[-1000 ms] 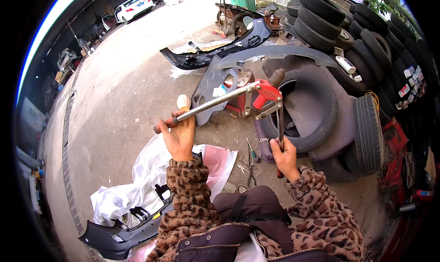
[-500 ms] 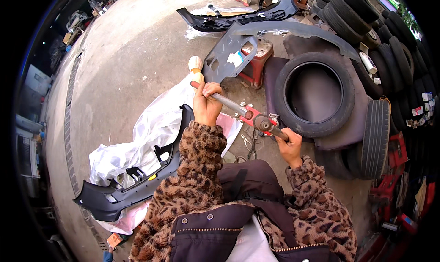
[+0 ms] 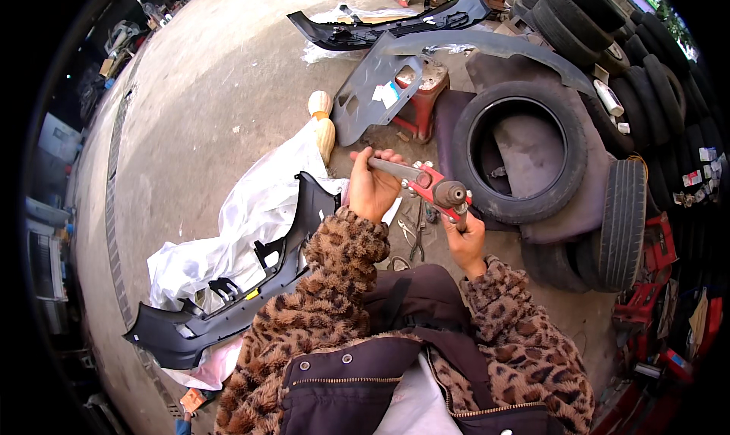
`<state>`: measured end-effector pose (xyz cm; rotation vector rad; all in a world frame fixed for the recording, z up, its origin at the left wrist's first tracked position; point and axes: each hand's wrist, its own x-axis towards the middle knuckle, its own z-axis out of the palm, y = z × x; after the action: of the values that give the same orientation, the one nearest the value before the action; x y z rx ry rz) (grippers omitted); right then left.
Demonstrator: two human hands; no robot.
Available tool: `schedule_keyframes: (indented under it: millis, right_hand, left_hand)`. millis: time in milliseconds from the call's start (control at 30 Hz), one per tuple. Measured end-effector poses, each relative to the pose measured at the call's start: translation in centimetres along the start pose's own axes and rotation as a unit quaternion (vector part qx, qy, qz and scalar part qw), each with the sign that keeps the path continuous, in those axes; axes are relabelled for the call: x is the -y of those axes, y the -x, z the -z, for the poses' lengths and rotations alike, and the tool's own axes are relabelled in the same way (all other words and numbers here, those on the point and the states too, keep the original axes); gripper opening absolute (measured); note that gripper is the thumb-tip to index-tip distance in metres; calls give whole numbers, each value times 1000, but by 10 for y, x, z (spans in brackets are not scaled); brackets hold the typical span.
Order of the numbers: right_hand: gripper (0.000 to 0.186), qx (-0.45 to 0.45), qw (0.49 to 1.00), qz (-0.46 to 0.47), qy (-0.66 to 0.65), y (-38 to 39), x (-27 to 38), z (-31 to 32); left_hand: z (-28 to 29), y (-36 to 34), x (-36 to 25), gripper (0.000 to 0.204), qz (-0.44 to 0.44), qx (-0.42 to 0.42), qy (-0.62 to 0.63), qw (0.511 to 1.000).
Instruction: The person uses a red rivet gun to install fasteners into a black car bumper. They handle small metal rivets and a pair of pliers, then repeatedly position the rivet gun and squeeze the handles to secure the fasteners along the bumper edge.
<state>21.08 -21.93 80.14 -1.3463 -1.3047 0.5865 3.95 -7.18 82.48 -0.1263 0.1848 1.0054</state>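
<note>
Between my two hands is a red-headed hand riveter (image 3: 437, 188) with long metal lever handles and a round metal nosepiece facing up. My left hand (image 3: 370, 193) is around one handle, palm partly upward, its fingers loosely curled beneath the bar and the thumb alongside. On the other handle, just below the red head, my right hand (image 3: 467, 246) is closed. The handles are drawn near each other at the head. Beneath the tool, pliers (image 3: 415, 241) and other small hand tools lie on the concrete floor, partly covered by my hands.
A black car bumper (image 3: 228, 317) lies at left on white plastic sheeting (image 3: 255, 207). Ahead are a grey panel (image 3: 372, 93), a red stool (image 3: 430, 104), pale gourds (image 3: 323, 127) and another bumper (image 3: 388, 28). A tyre (image 3: 475, 195) lies flat at right, beside stacked tyres (image 3: 623, 230).
My left hand has turned palm-up, its grip loosened, and moved right toward the riveter's head. The nosepiece now tips upward, and the right-hand handle has swung down toward me.
</note>
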Motion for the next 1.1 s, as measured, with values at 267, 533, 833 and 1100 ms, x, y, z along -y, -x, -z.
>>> schedule_keyframes:
  millis: [267,533,833,1100]
  right_hand:
    - [14,72,988,-69,116,-19,4,73]
    - [18,68,993,-77,51,-24,-23,-1]
    - [9,-44,961,65,267,-59,30,94]
    - [8,-51,965,16,256,-46,16,94]
  left_hand:
    - [58,9,-53,19,-76,-259,-157,950]
    - [55,-7,52,31,114,-278,-29,953]
    - [-5,-32,-40,26,-151,-200,-178,952]
    - [3,-35,-34,24,-125,-164,-166,964]
